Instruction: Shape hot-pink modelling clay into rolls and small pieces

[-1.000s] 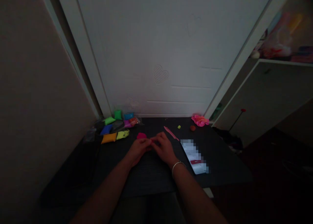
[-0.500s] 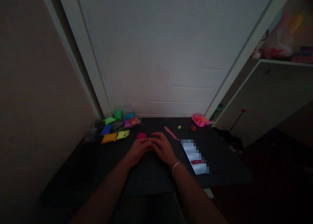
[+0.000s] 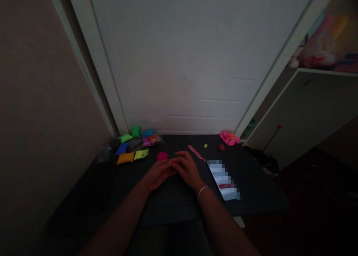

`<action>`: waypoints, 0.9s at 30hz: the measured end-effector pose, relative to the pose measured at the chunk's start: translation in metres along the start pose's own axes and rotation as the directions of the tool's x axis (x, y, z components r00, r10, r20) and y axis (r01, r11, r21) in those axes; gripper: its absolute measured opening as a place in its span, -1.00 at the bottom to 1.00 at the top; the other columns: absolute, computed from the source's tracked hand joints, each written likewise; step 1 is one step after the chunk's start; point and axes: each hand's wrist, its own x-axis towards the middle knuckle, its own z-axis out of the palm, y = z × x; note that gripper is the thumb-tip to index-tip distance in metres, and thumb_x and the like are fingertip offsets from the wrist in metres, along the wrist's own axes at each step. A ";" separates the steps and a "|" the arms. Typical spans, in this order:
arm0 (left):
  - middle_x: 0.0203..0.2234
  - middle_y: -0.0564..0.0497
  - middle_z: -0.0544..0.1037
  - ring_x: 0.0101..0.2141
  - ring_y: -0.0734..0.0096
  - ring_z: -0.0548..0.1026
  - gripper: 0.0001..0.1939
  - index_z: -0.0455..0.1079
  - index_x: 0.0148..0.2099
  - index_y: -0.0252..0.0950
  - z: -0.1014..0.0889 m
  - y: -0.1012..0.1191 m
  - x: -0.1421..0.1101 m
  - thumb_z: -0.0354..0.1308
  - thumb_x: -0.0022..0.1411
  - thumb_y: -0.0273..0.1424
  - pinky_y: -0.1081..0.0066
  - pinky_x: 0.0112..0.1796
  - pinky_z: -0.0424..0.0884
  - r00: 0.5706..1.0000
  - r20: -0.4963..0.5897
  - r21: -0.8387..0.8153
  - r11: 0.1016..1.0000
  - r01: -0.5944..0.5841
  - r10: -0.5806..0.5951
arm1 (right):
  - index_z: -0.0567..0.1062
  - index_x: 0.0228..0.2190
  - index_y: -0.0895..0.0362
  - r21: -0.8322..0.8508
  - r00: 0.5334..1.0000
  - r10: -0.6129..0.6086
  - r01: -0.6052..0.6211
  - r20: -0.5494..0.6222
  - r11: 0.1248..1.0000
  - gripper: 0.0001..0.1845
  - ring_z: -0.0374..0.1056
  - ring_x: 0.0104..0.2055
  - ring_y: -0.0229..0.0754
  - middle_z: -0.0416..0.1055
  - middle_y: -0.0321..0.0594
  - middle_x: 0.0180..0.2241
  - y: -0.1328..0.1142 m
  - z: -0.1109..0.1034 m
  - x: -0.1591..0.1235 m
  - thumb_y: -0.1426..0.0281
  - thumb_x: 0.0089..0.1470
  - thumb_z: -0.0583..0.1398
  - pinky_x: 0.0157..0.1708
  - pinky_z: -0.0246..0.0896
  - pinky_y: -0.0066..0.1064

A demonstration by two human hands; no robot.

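Note:
My left hand (image 3: 159, 174) and my right hand (image 3: 188, 168) meet above the dark table (image 3: 173, 207), fingertips pressed together. A hint of pinkish red shows where the fingers touch, but what lies between them is mostly hidden and too small to name. Just beyond my left fingers rests a bright pink lump (image 3: 162, 156) that looks like modelling clay. Pink stick-like tools (image 3: 196, 153) lie beyond my right hand, which wears a bracelet (image 3: 205, 188) at the wrist.
Coloured clay packets, among them an orange one (image 3: 125, 158) and a green one (image 3: 135, 131), sit at the back left. A lit phone (image 3: 220, 175) lies right of my hands. Farther back are a yellow bit (image 3: 205, 146), a brown ball (image 3: 221, 147) and a pink ruffled piece (image 3: 229, 138).
My fingers have shifted slightly against each other, and more of the pink lump shows beyond them. The view has moved a little; the things on the table stay in place.

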 end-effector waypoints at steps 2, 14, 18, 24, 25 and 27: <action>-0.41 -0.06 0.51 -0.34 0.42 0.44 -0.83 0.43 -0.34 -0.40 -0.001 0.000 0.000 0.21 -0.02 -0.41 0.33 -0.15 0.28 1.000 -0.010 -0.016 1.000 0.000 0.000 | 0.45 -0.28 0.03 0.017 1.000 -0.017 0.017 0.015 1.000 -0.81 0.20 -0.09 -0.20 0.24 -0.18 -0.11 -0.001 0.000 0.000 0.40 -0.01 0.13 -0.10 0.16 -0.32; -0.48 -0.04 0.51 -0.37 0.42 0.44 -0.82 0.43 -0.42 -0.41 0.000 0.000 0.000 0.25 -0.08 -0.38 0.33 -0.16 0.27 0.999 -0.033 0.031 0.999 -0.041 0.042 | 0.43 -0.25 0.03 0.017 1.000 -0.024 0.024 0.013 1.000 -0.80 0.20 -0.05 -0.20 0.26 -0.18 -0.11 0.000 0.000 0.001 0.38 0.01 0.12 -0.06 0.13 -0.31; -0.46 -0.05 0.51 -0.36 0.42 0.44 -0.80 0.44 -0.37 -0.41 0.001 0.000 0.000 0.22 -0.04 -0.36 0.33 -0.17 0.28 0.998 -0.021 0.045 0.997 -0.058 0.059 | 0.42 -0.21 0.00 -0.003 0.998 -0.054 0.054 0.032 0.999 -0.76 0.23 -0.09 -0.22 0.24 -0.19 -0.06 -0.001 0.000 0.001 0.40 0.02 0.10 -0.09 0.16 -0.32; -0.42 -0.06 0.52 -0.34 0.42 0.44 -0.83 0.43 -0.38 -0.40 0.002 0.000 0.000 0.23 -0.05 -0.39 0.34 -0.18 0.29 0.999 -0.040 0.033 0.999 -0.028 0.030 | 0.44 -0.25 0.03 -0.014 0.999 -0.040 0.040 -0.017 0.999 -0.78 0.21 -0.06 -0.20 0.29 -0.18 -0.11 -0.002 -0.001 0.001 0.42 0.01 0.11 -0.07 0.14 -0.30; -0.44 -0.05 0.52 -0.35 0.42 0.44 -0.84 0.43 -0.38 -0.39 0.002 0.000 0.000 0.23 -0.06 -0.40 0.34 -0.17 0.29 0.998 -0.049 0.028 0.999 -0.037 0.038 | 0.44 -0.23 0.02 -0.012 0.999 -0.049 0.049 -0.014 0.999 -0.76 0.21 -0.06 -0.20 0.28 -0.19 -0.09 -0.002 -0.001 0.001 0.42 0.01 0.11 -0.07 0.14 -0.30; -0.44 -0.04 0.52 -0.34 0.42 0.44 -0.84 0.43 -0.39 -0.38 0.002 0.001 0.000 0.23 -0.06 -0.40 0.33 -0.16 0.28 0.997 -0.056 0.020 0.999 -0.044 0.045 | 0.44 -0.24 0.01 -0.005 0.999 -0.040 0.040 -0.014 0.999 -0.77 0.23 -0.08 -0.20 0.27 -0.19 -0.09 -0.002 -0.001 0.001 0.41 0.01 0.11 -0.09 0.16 -0.31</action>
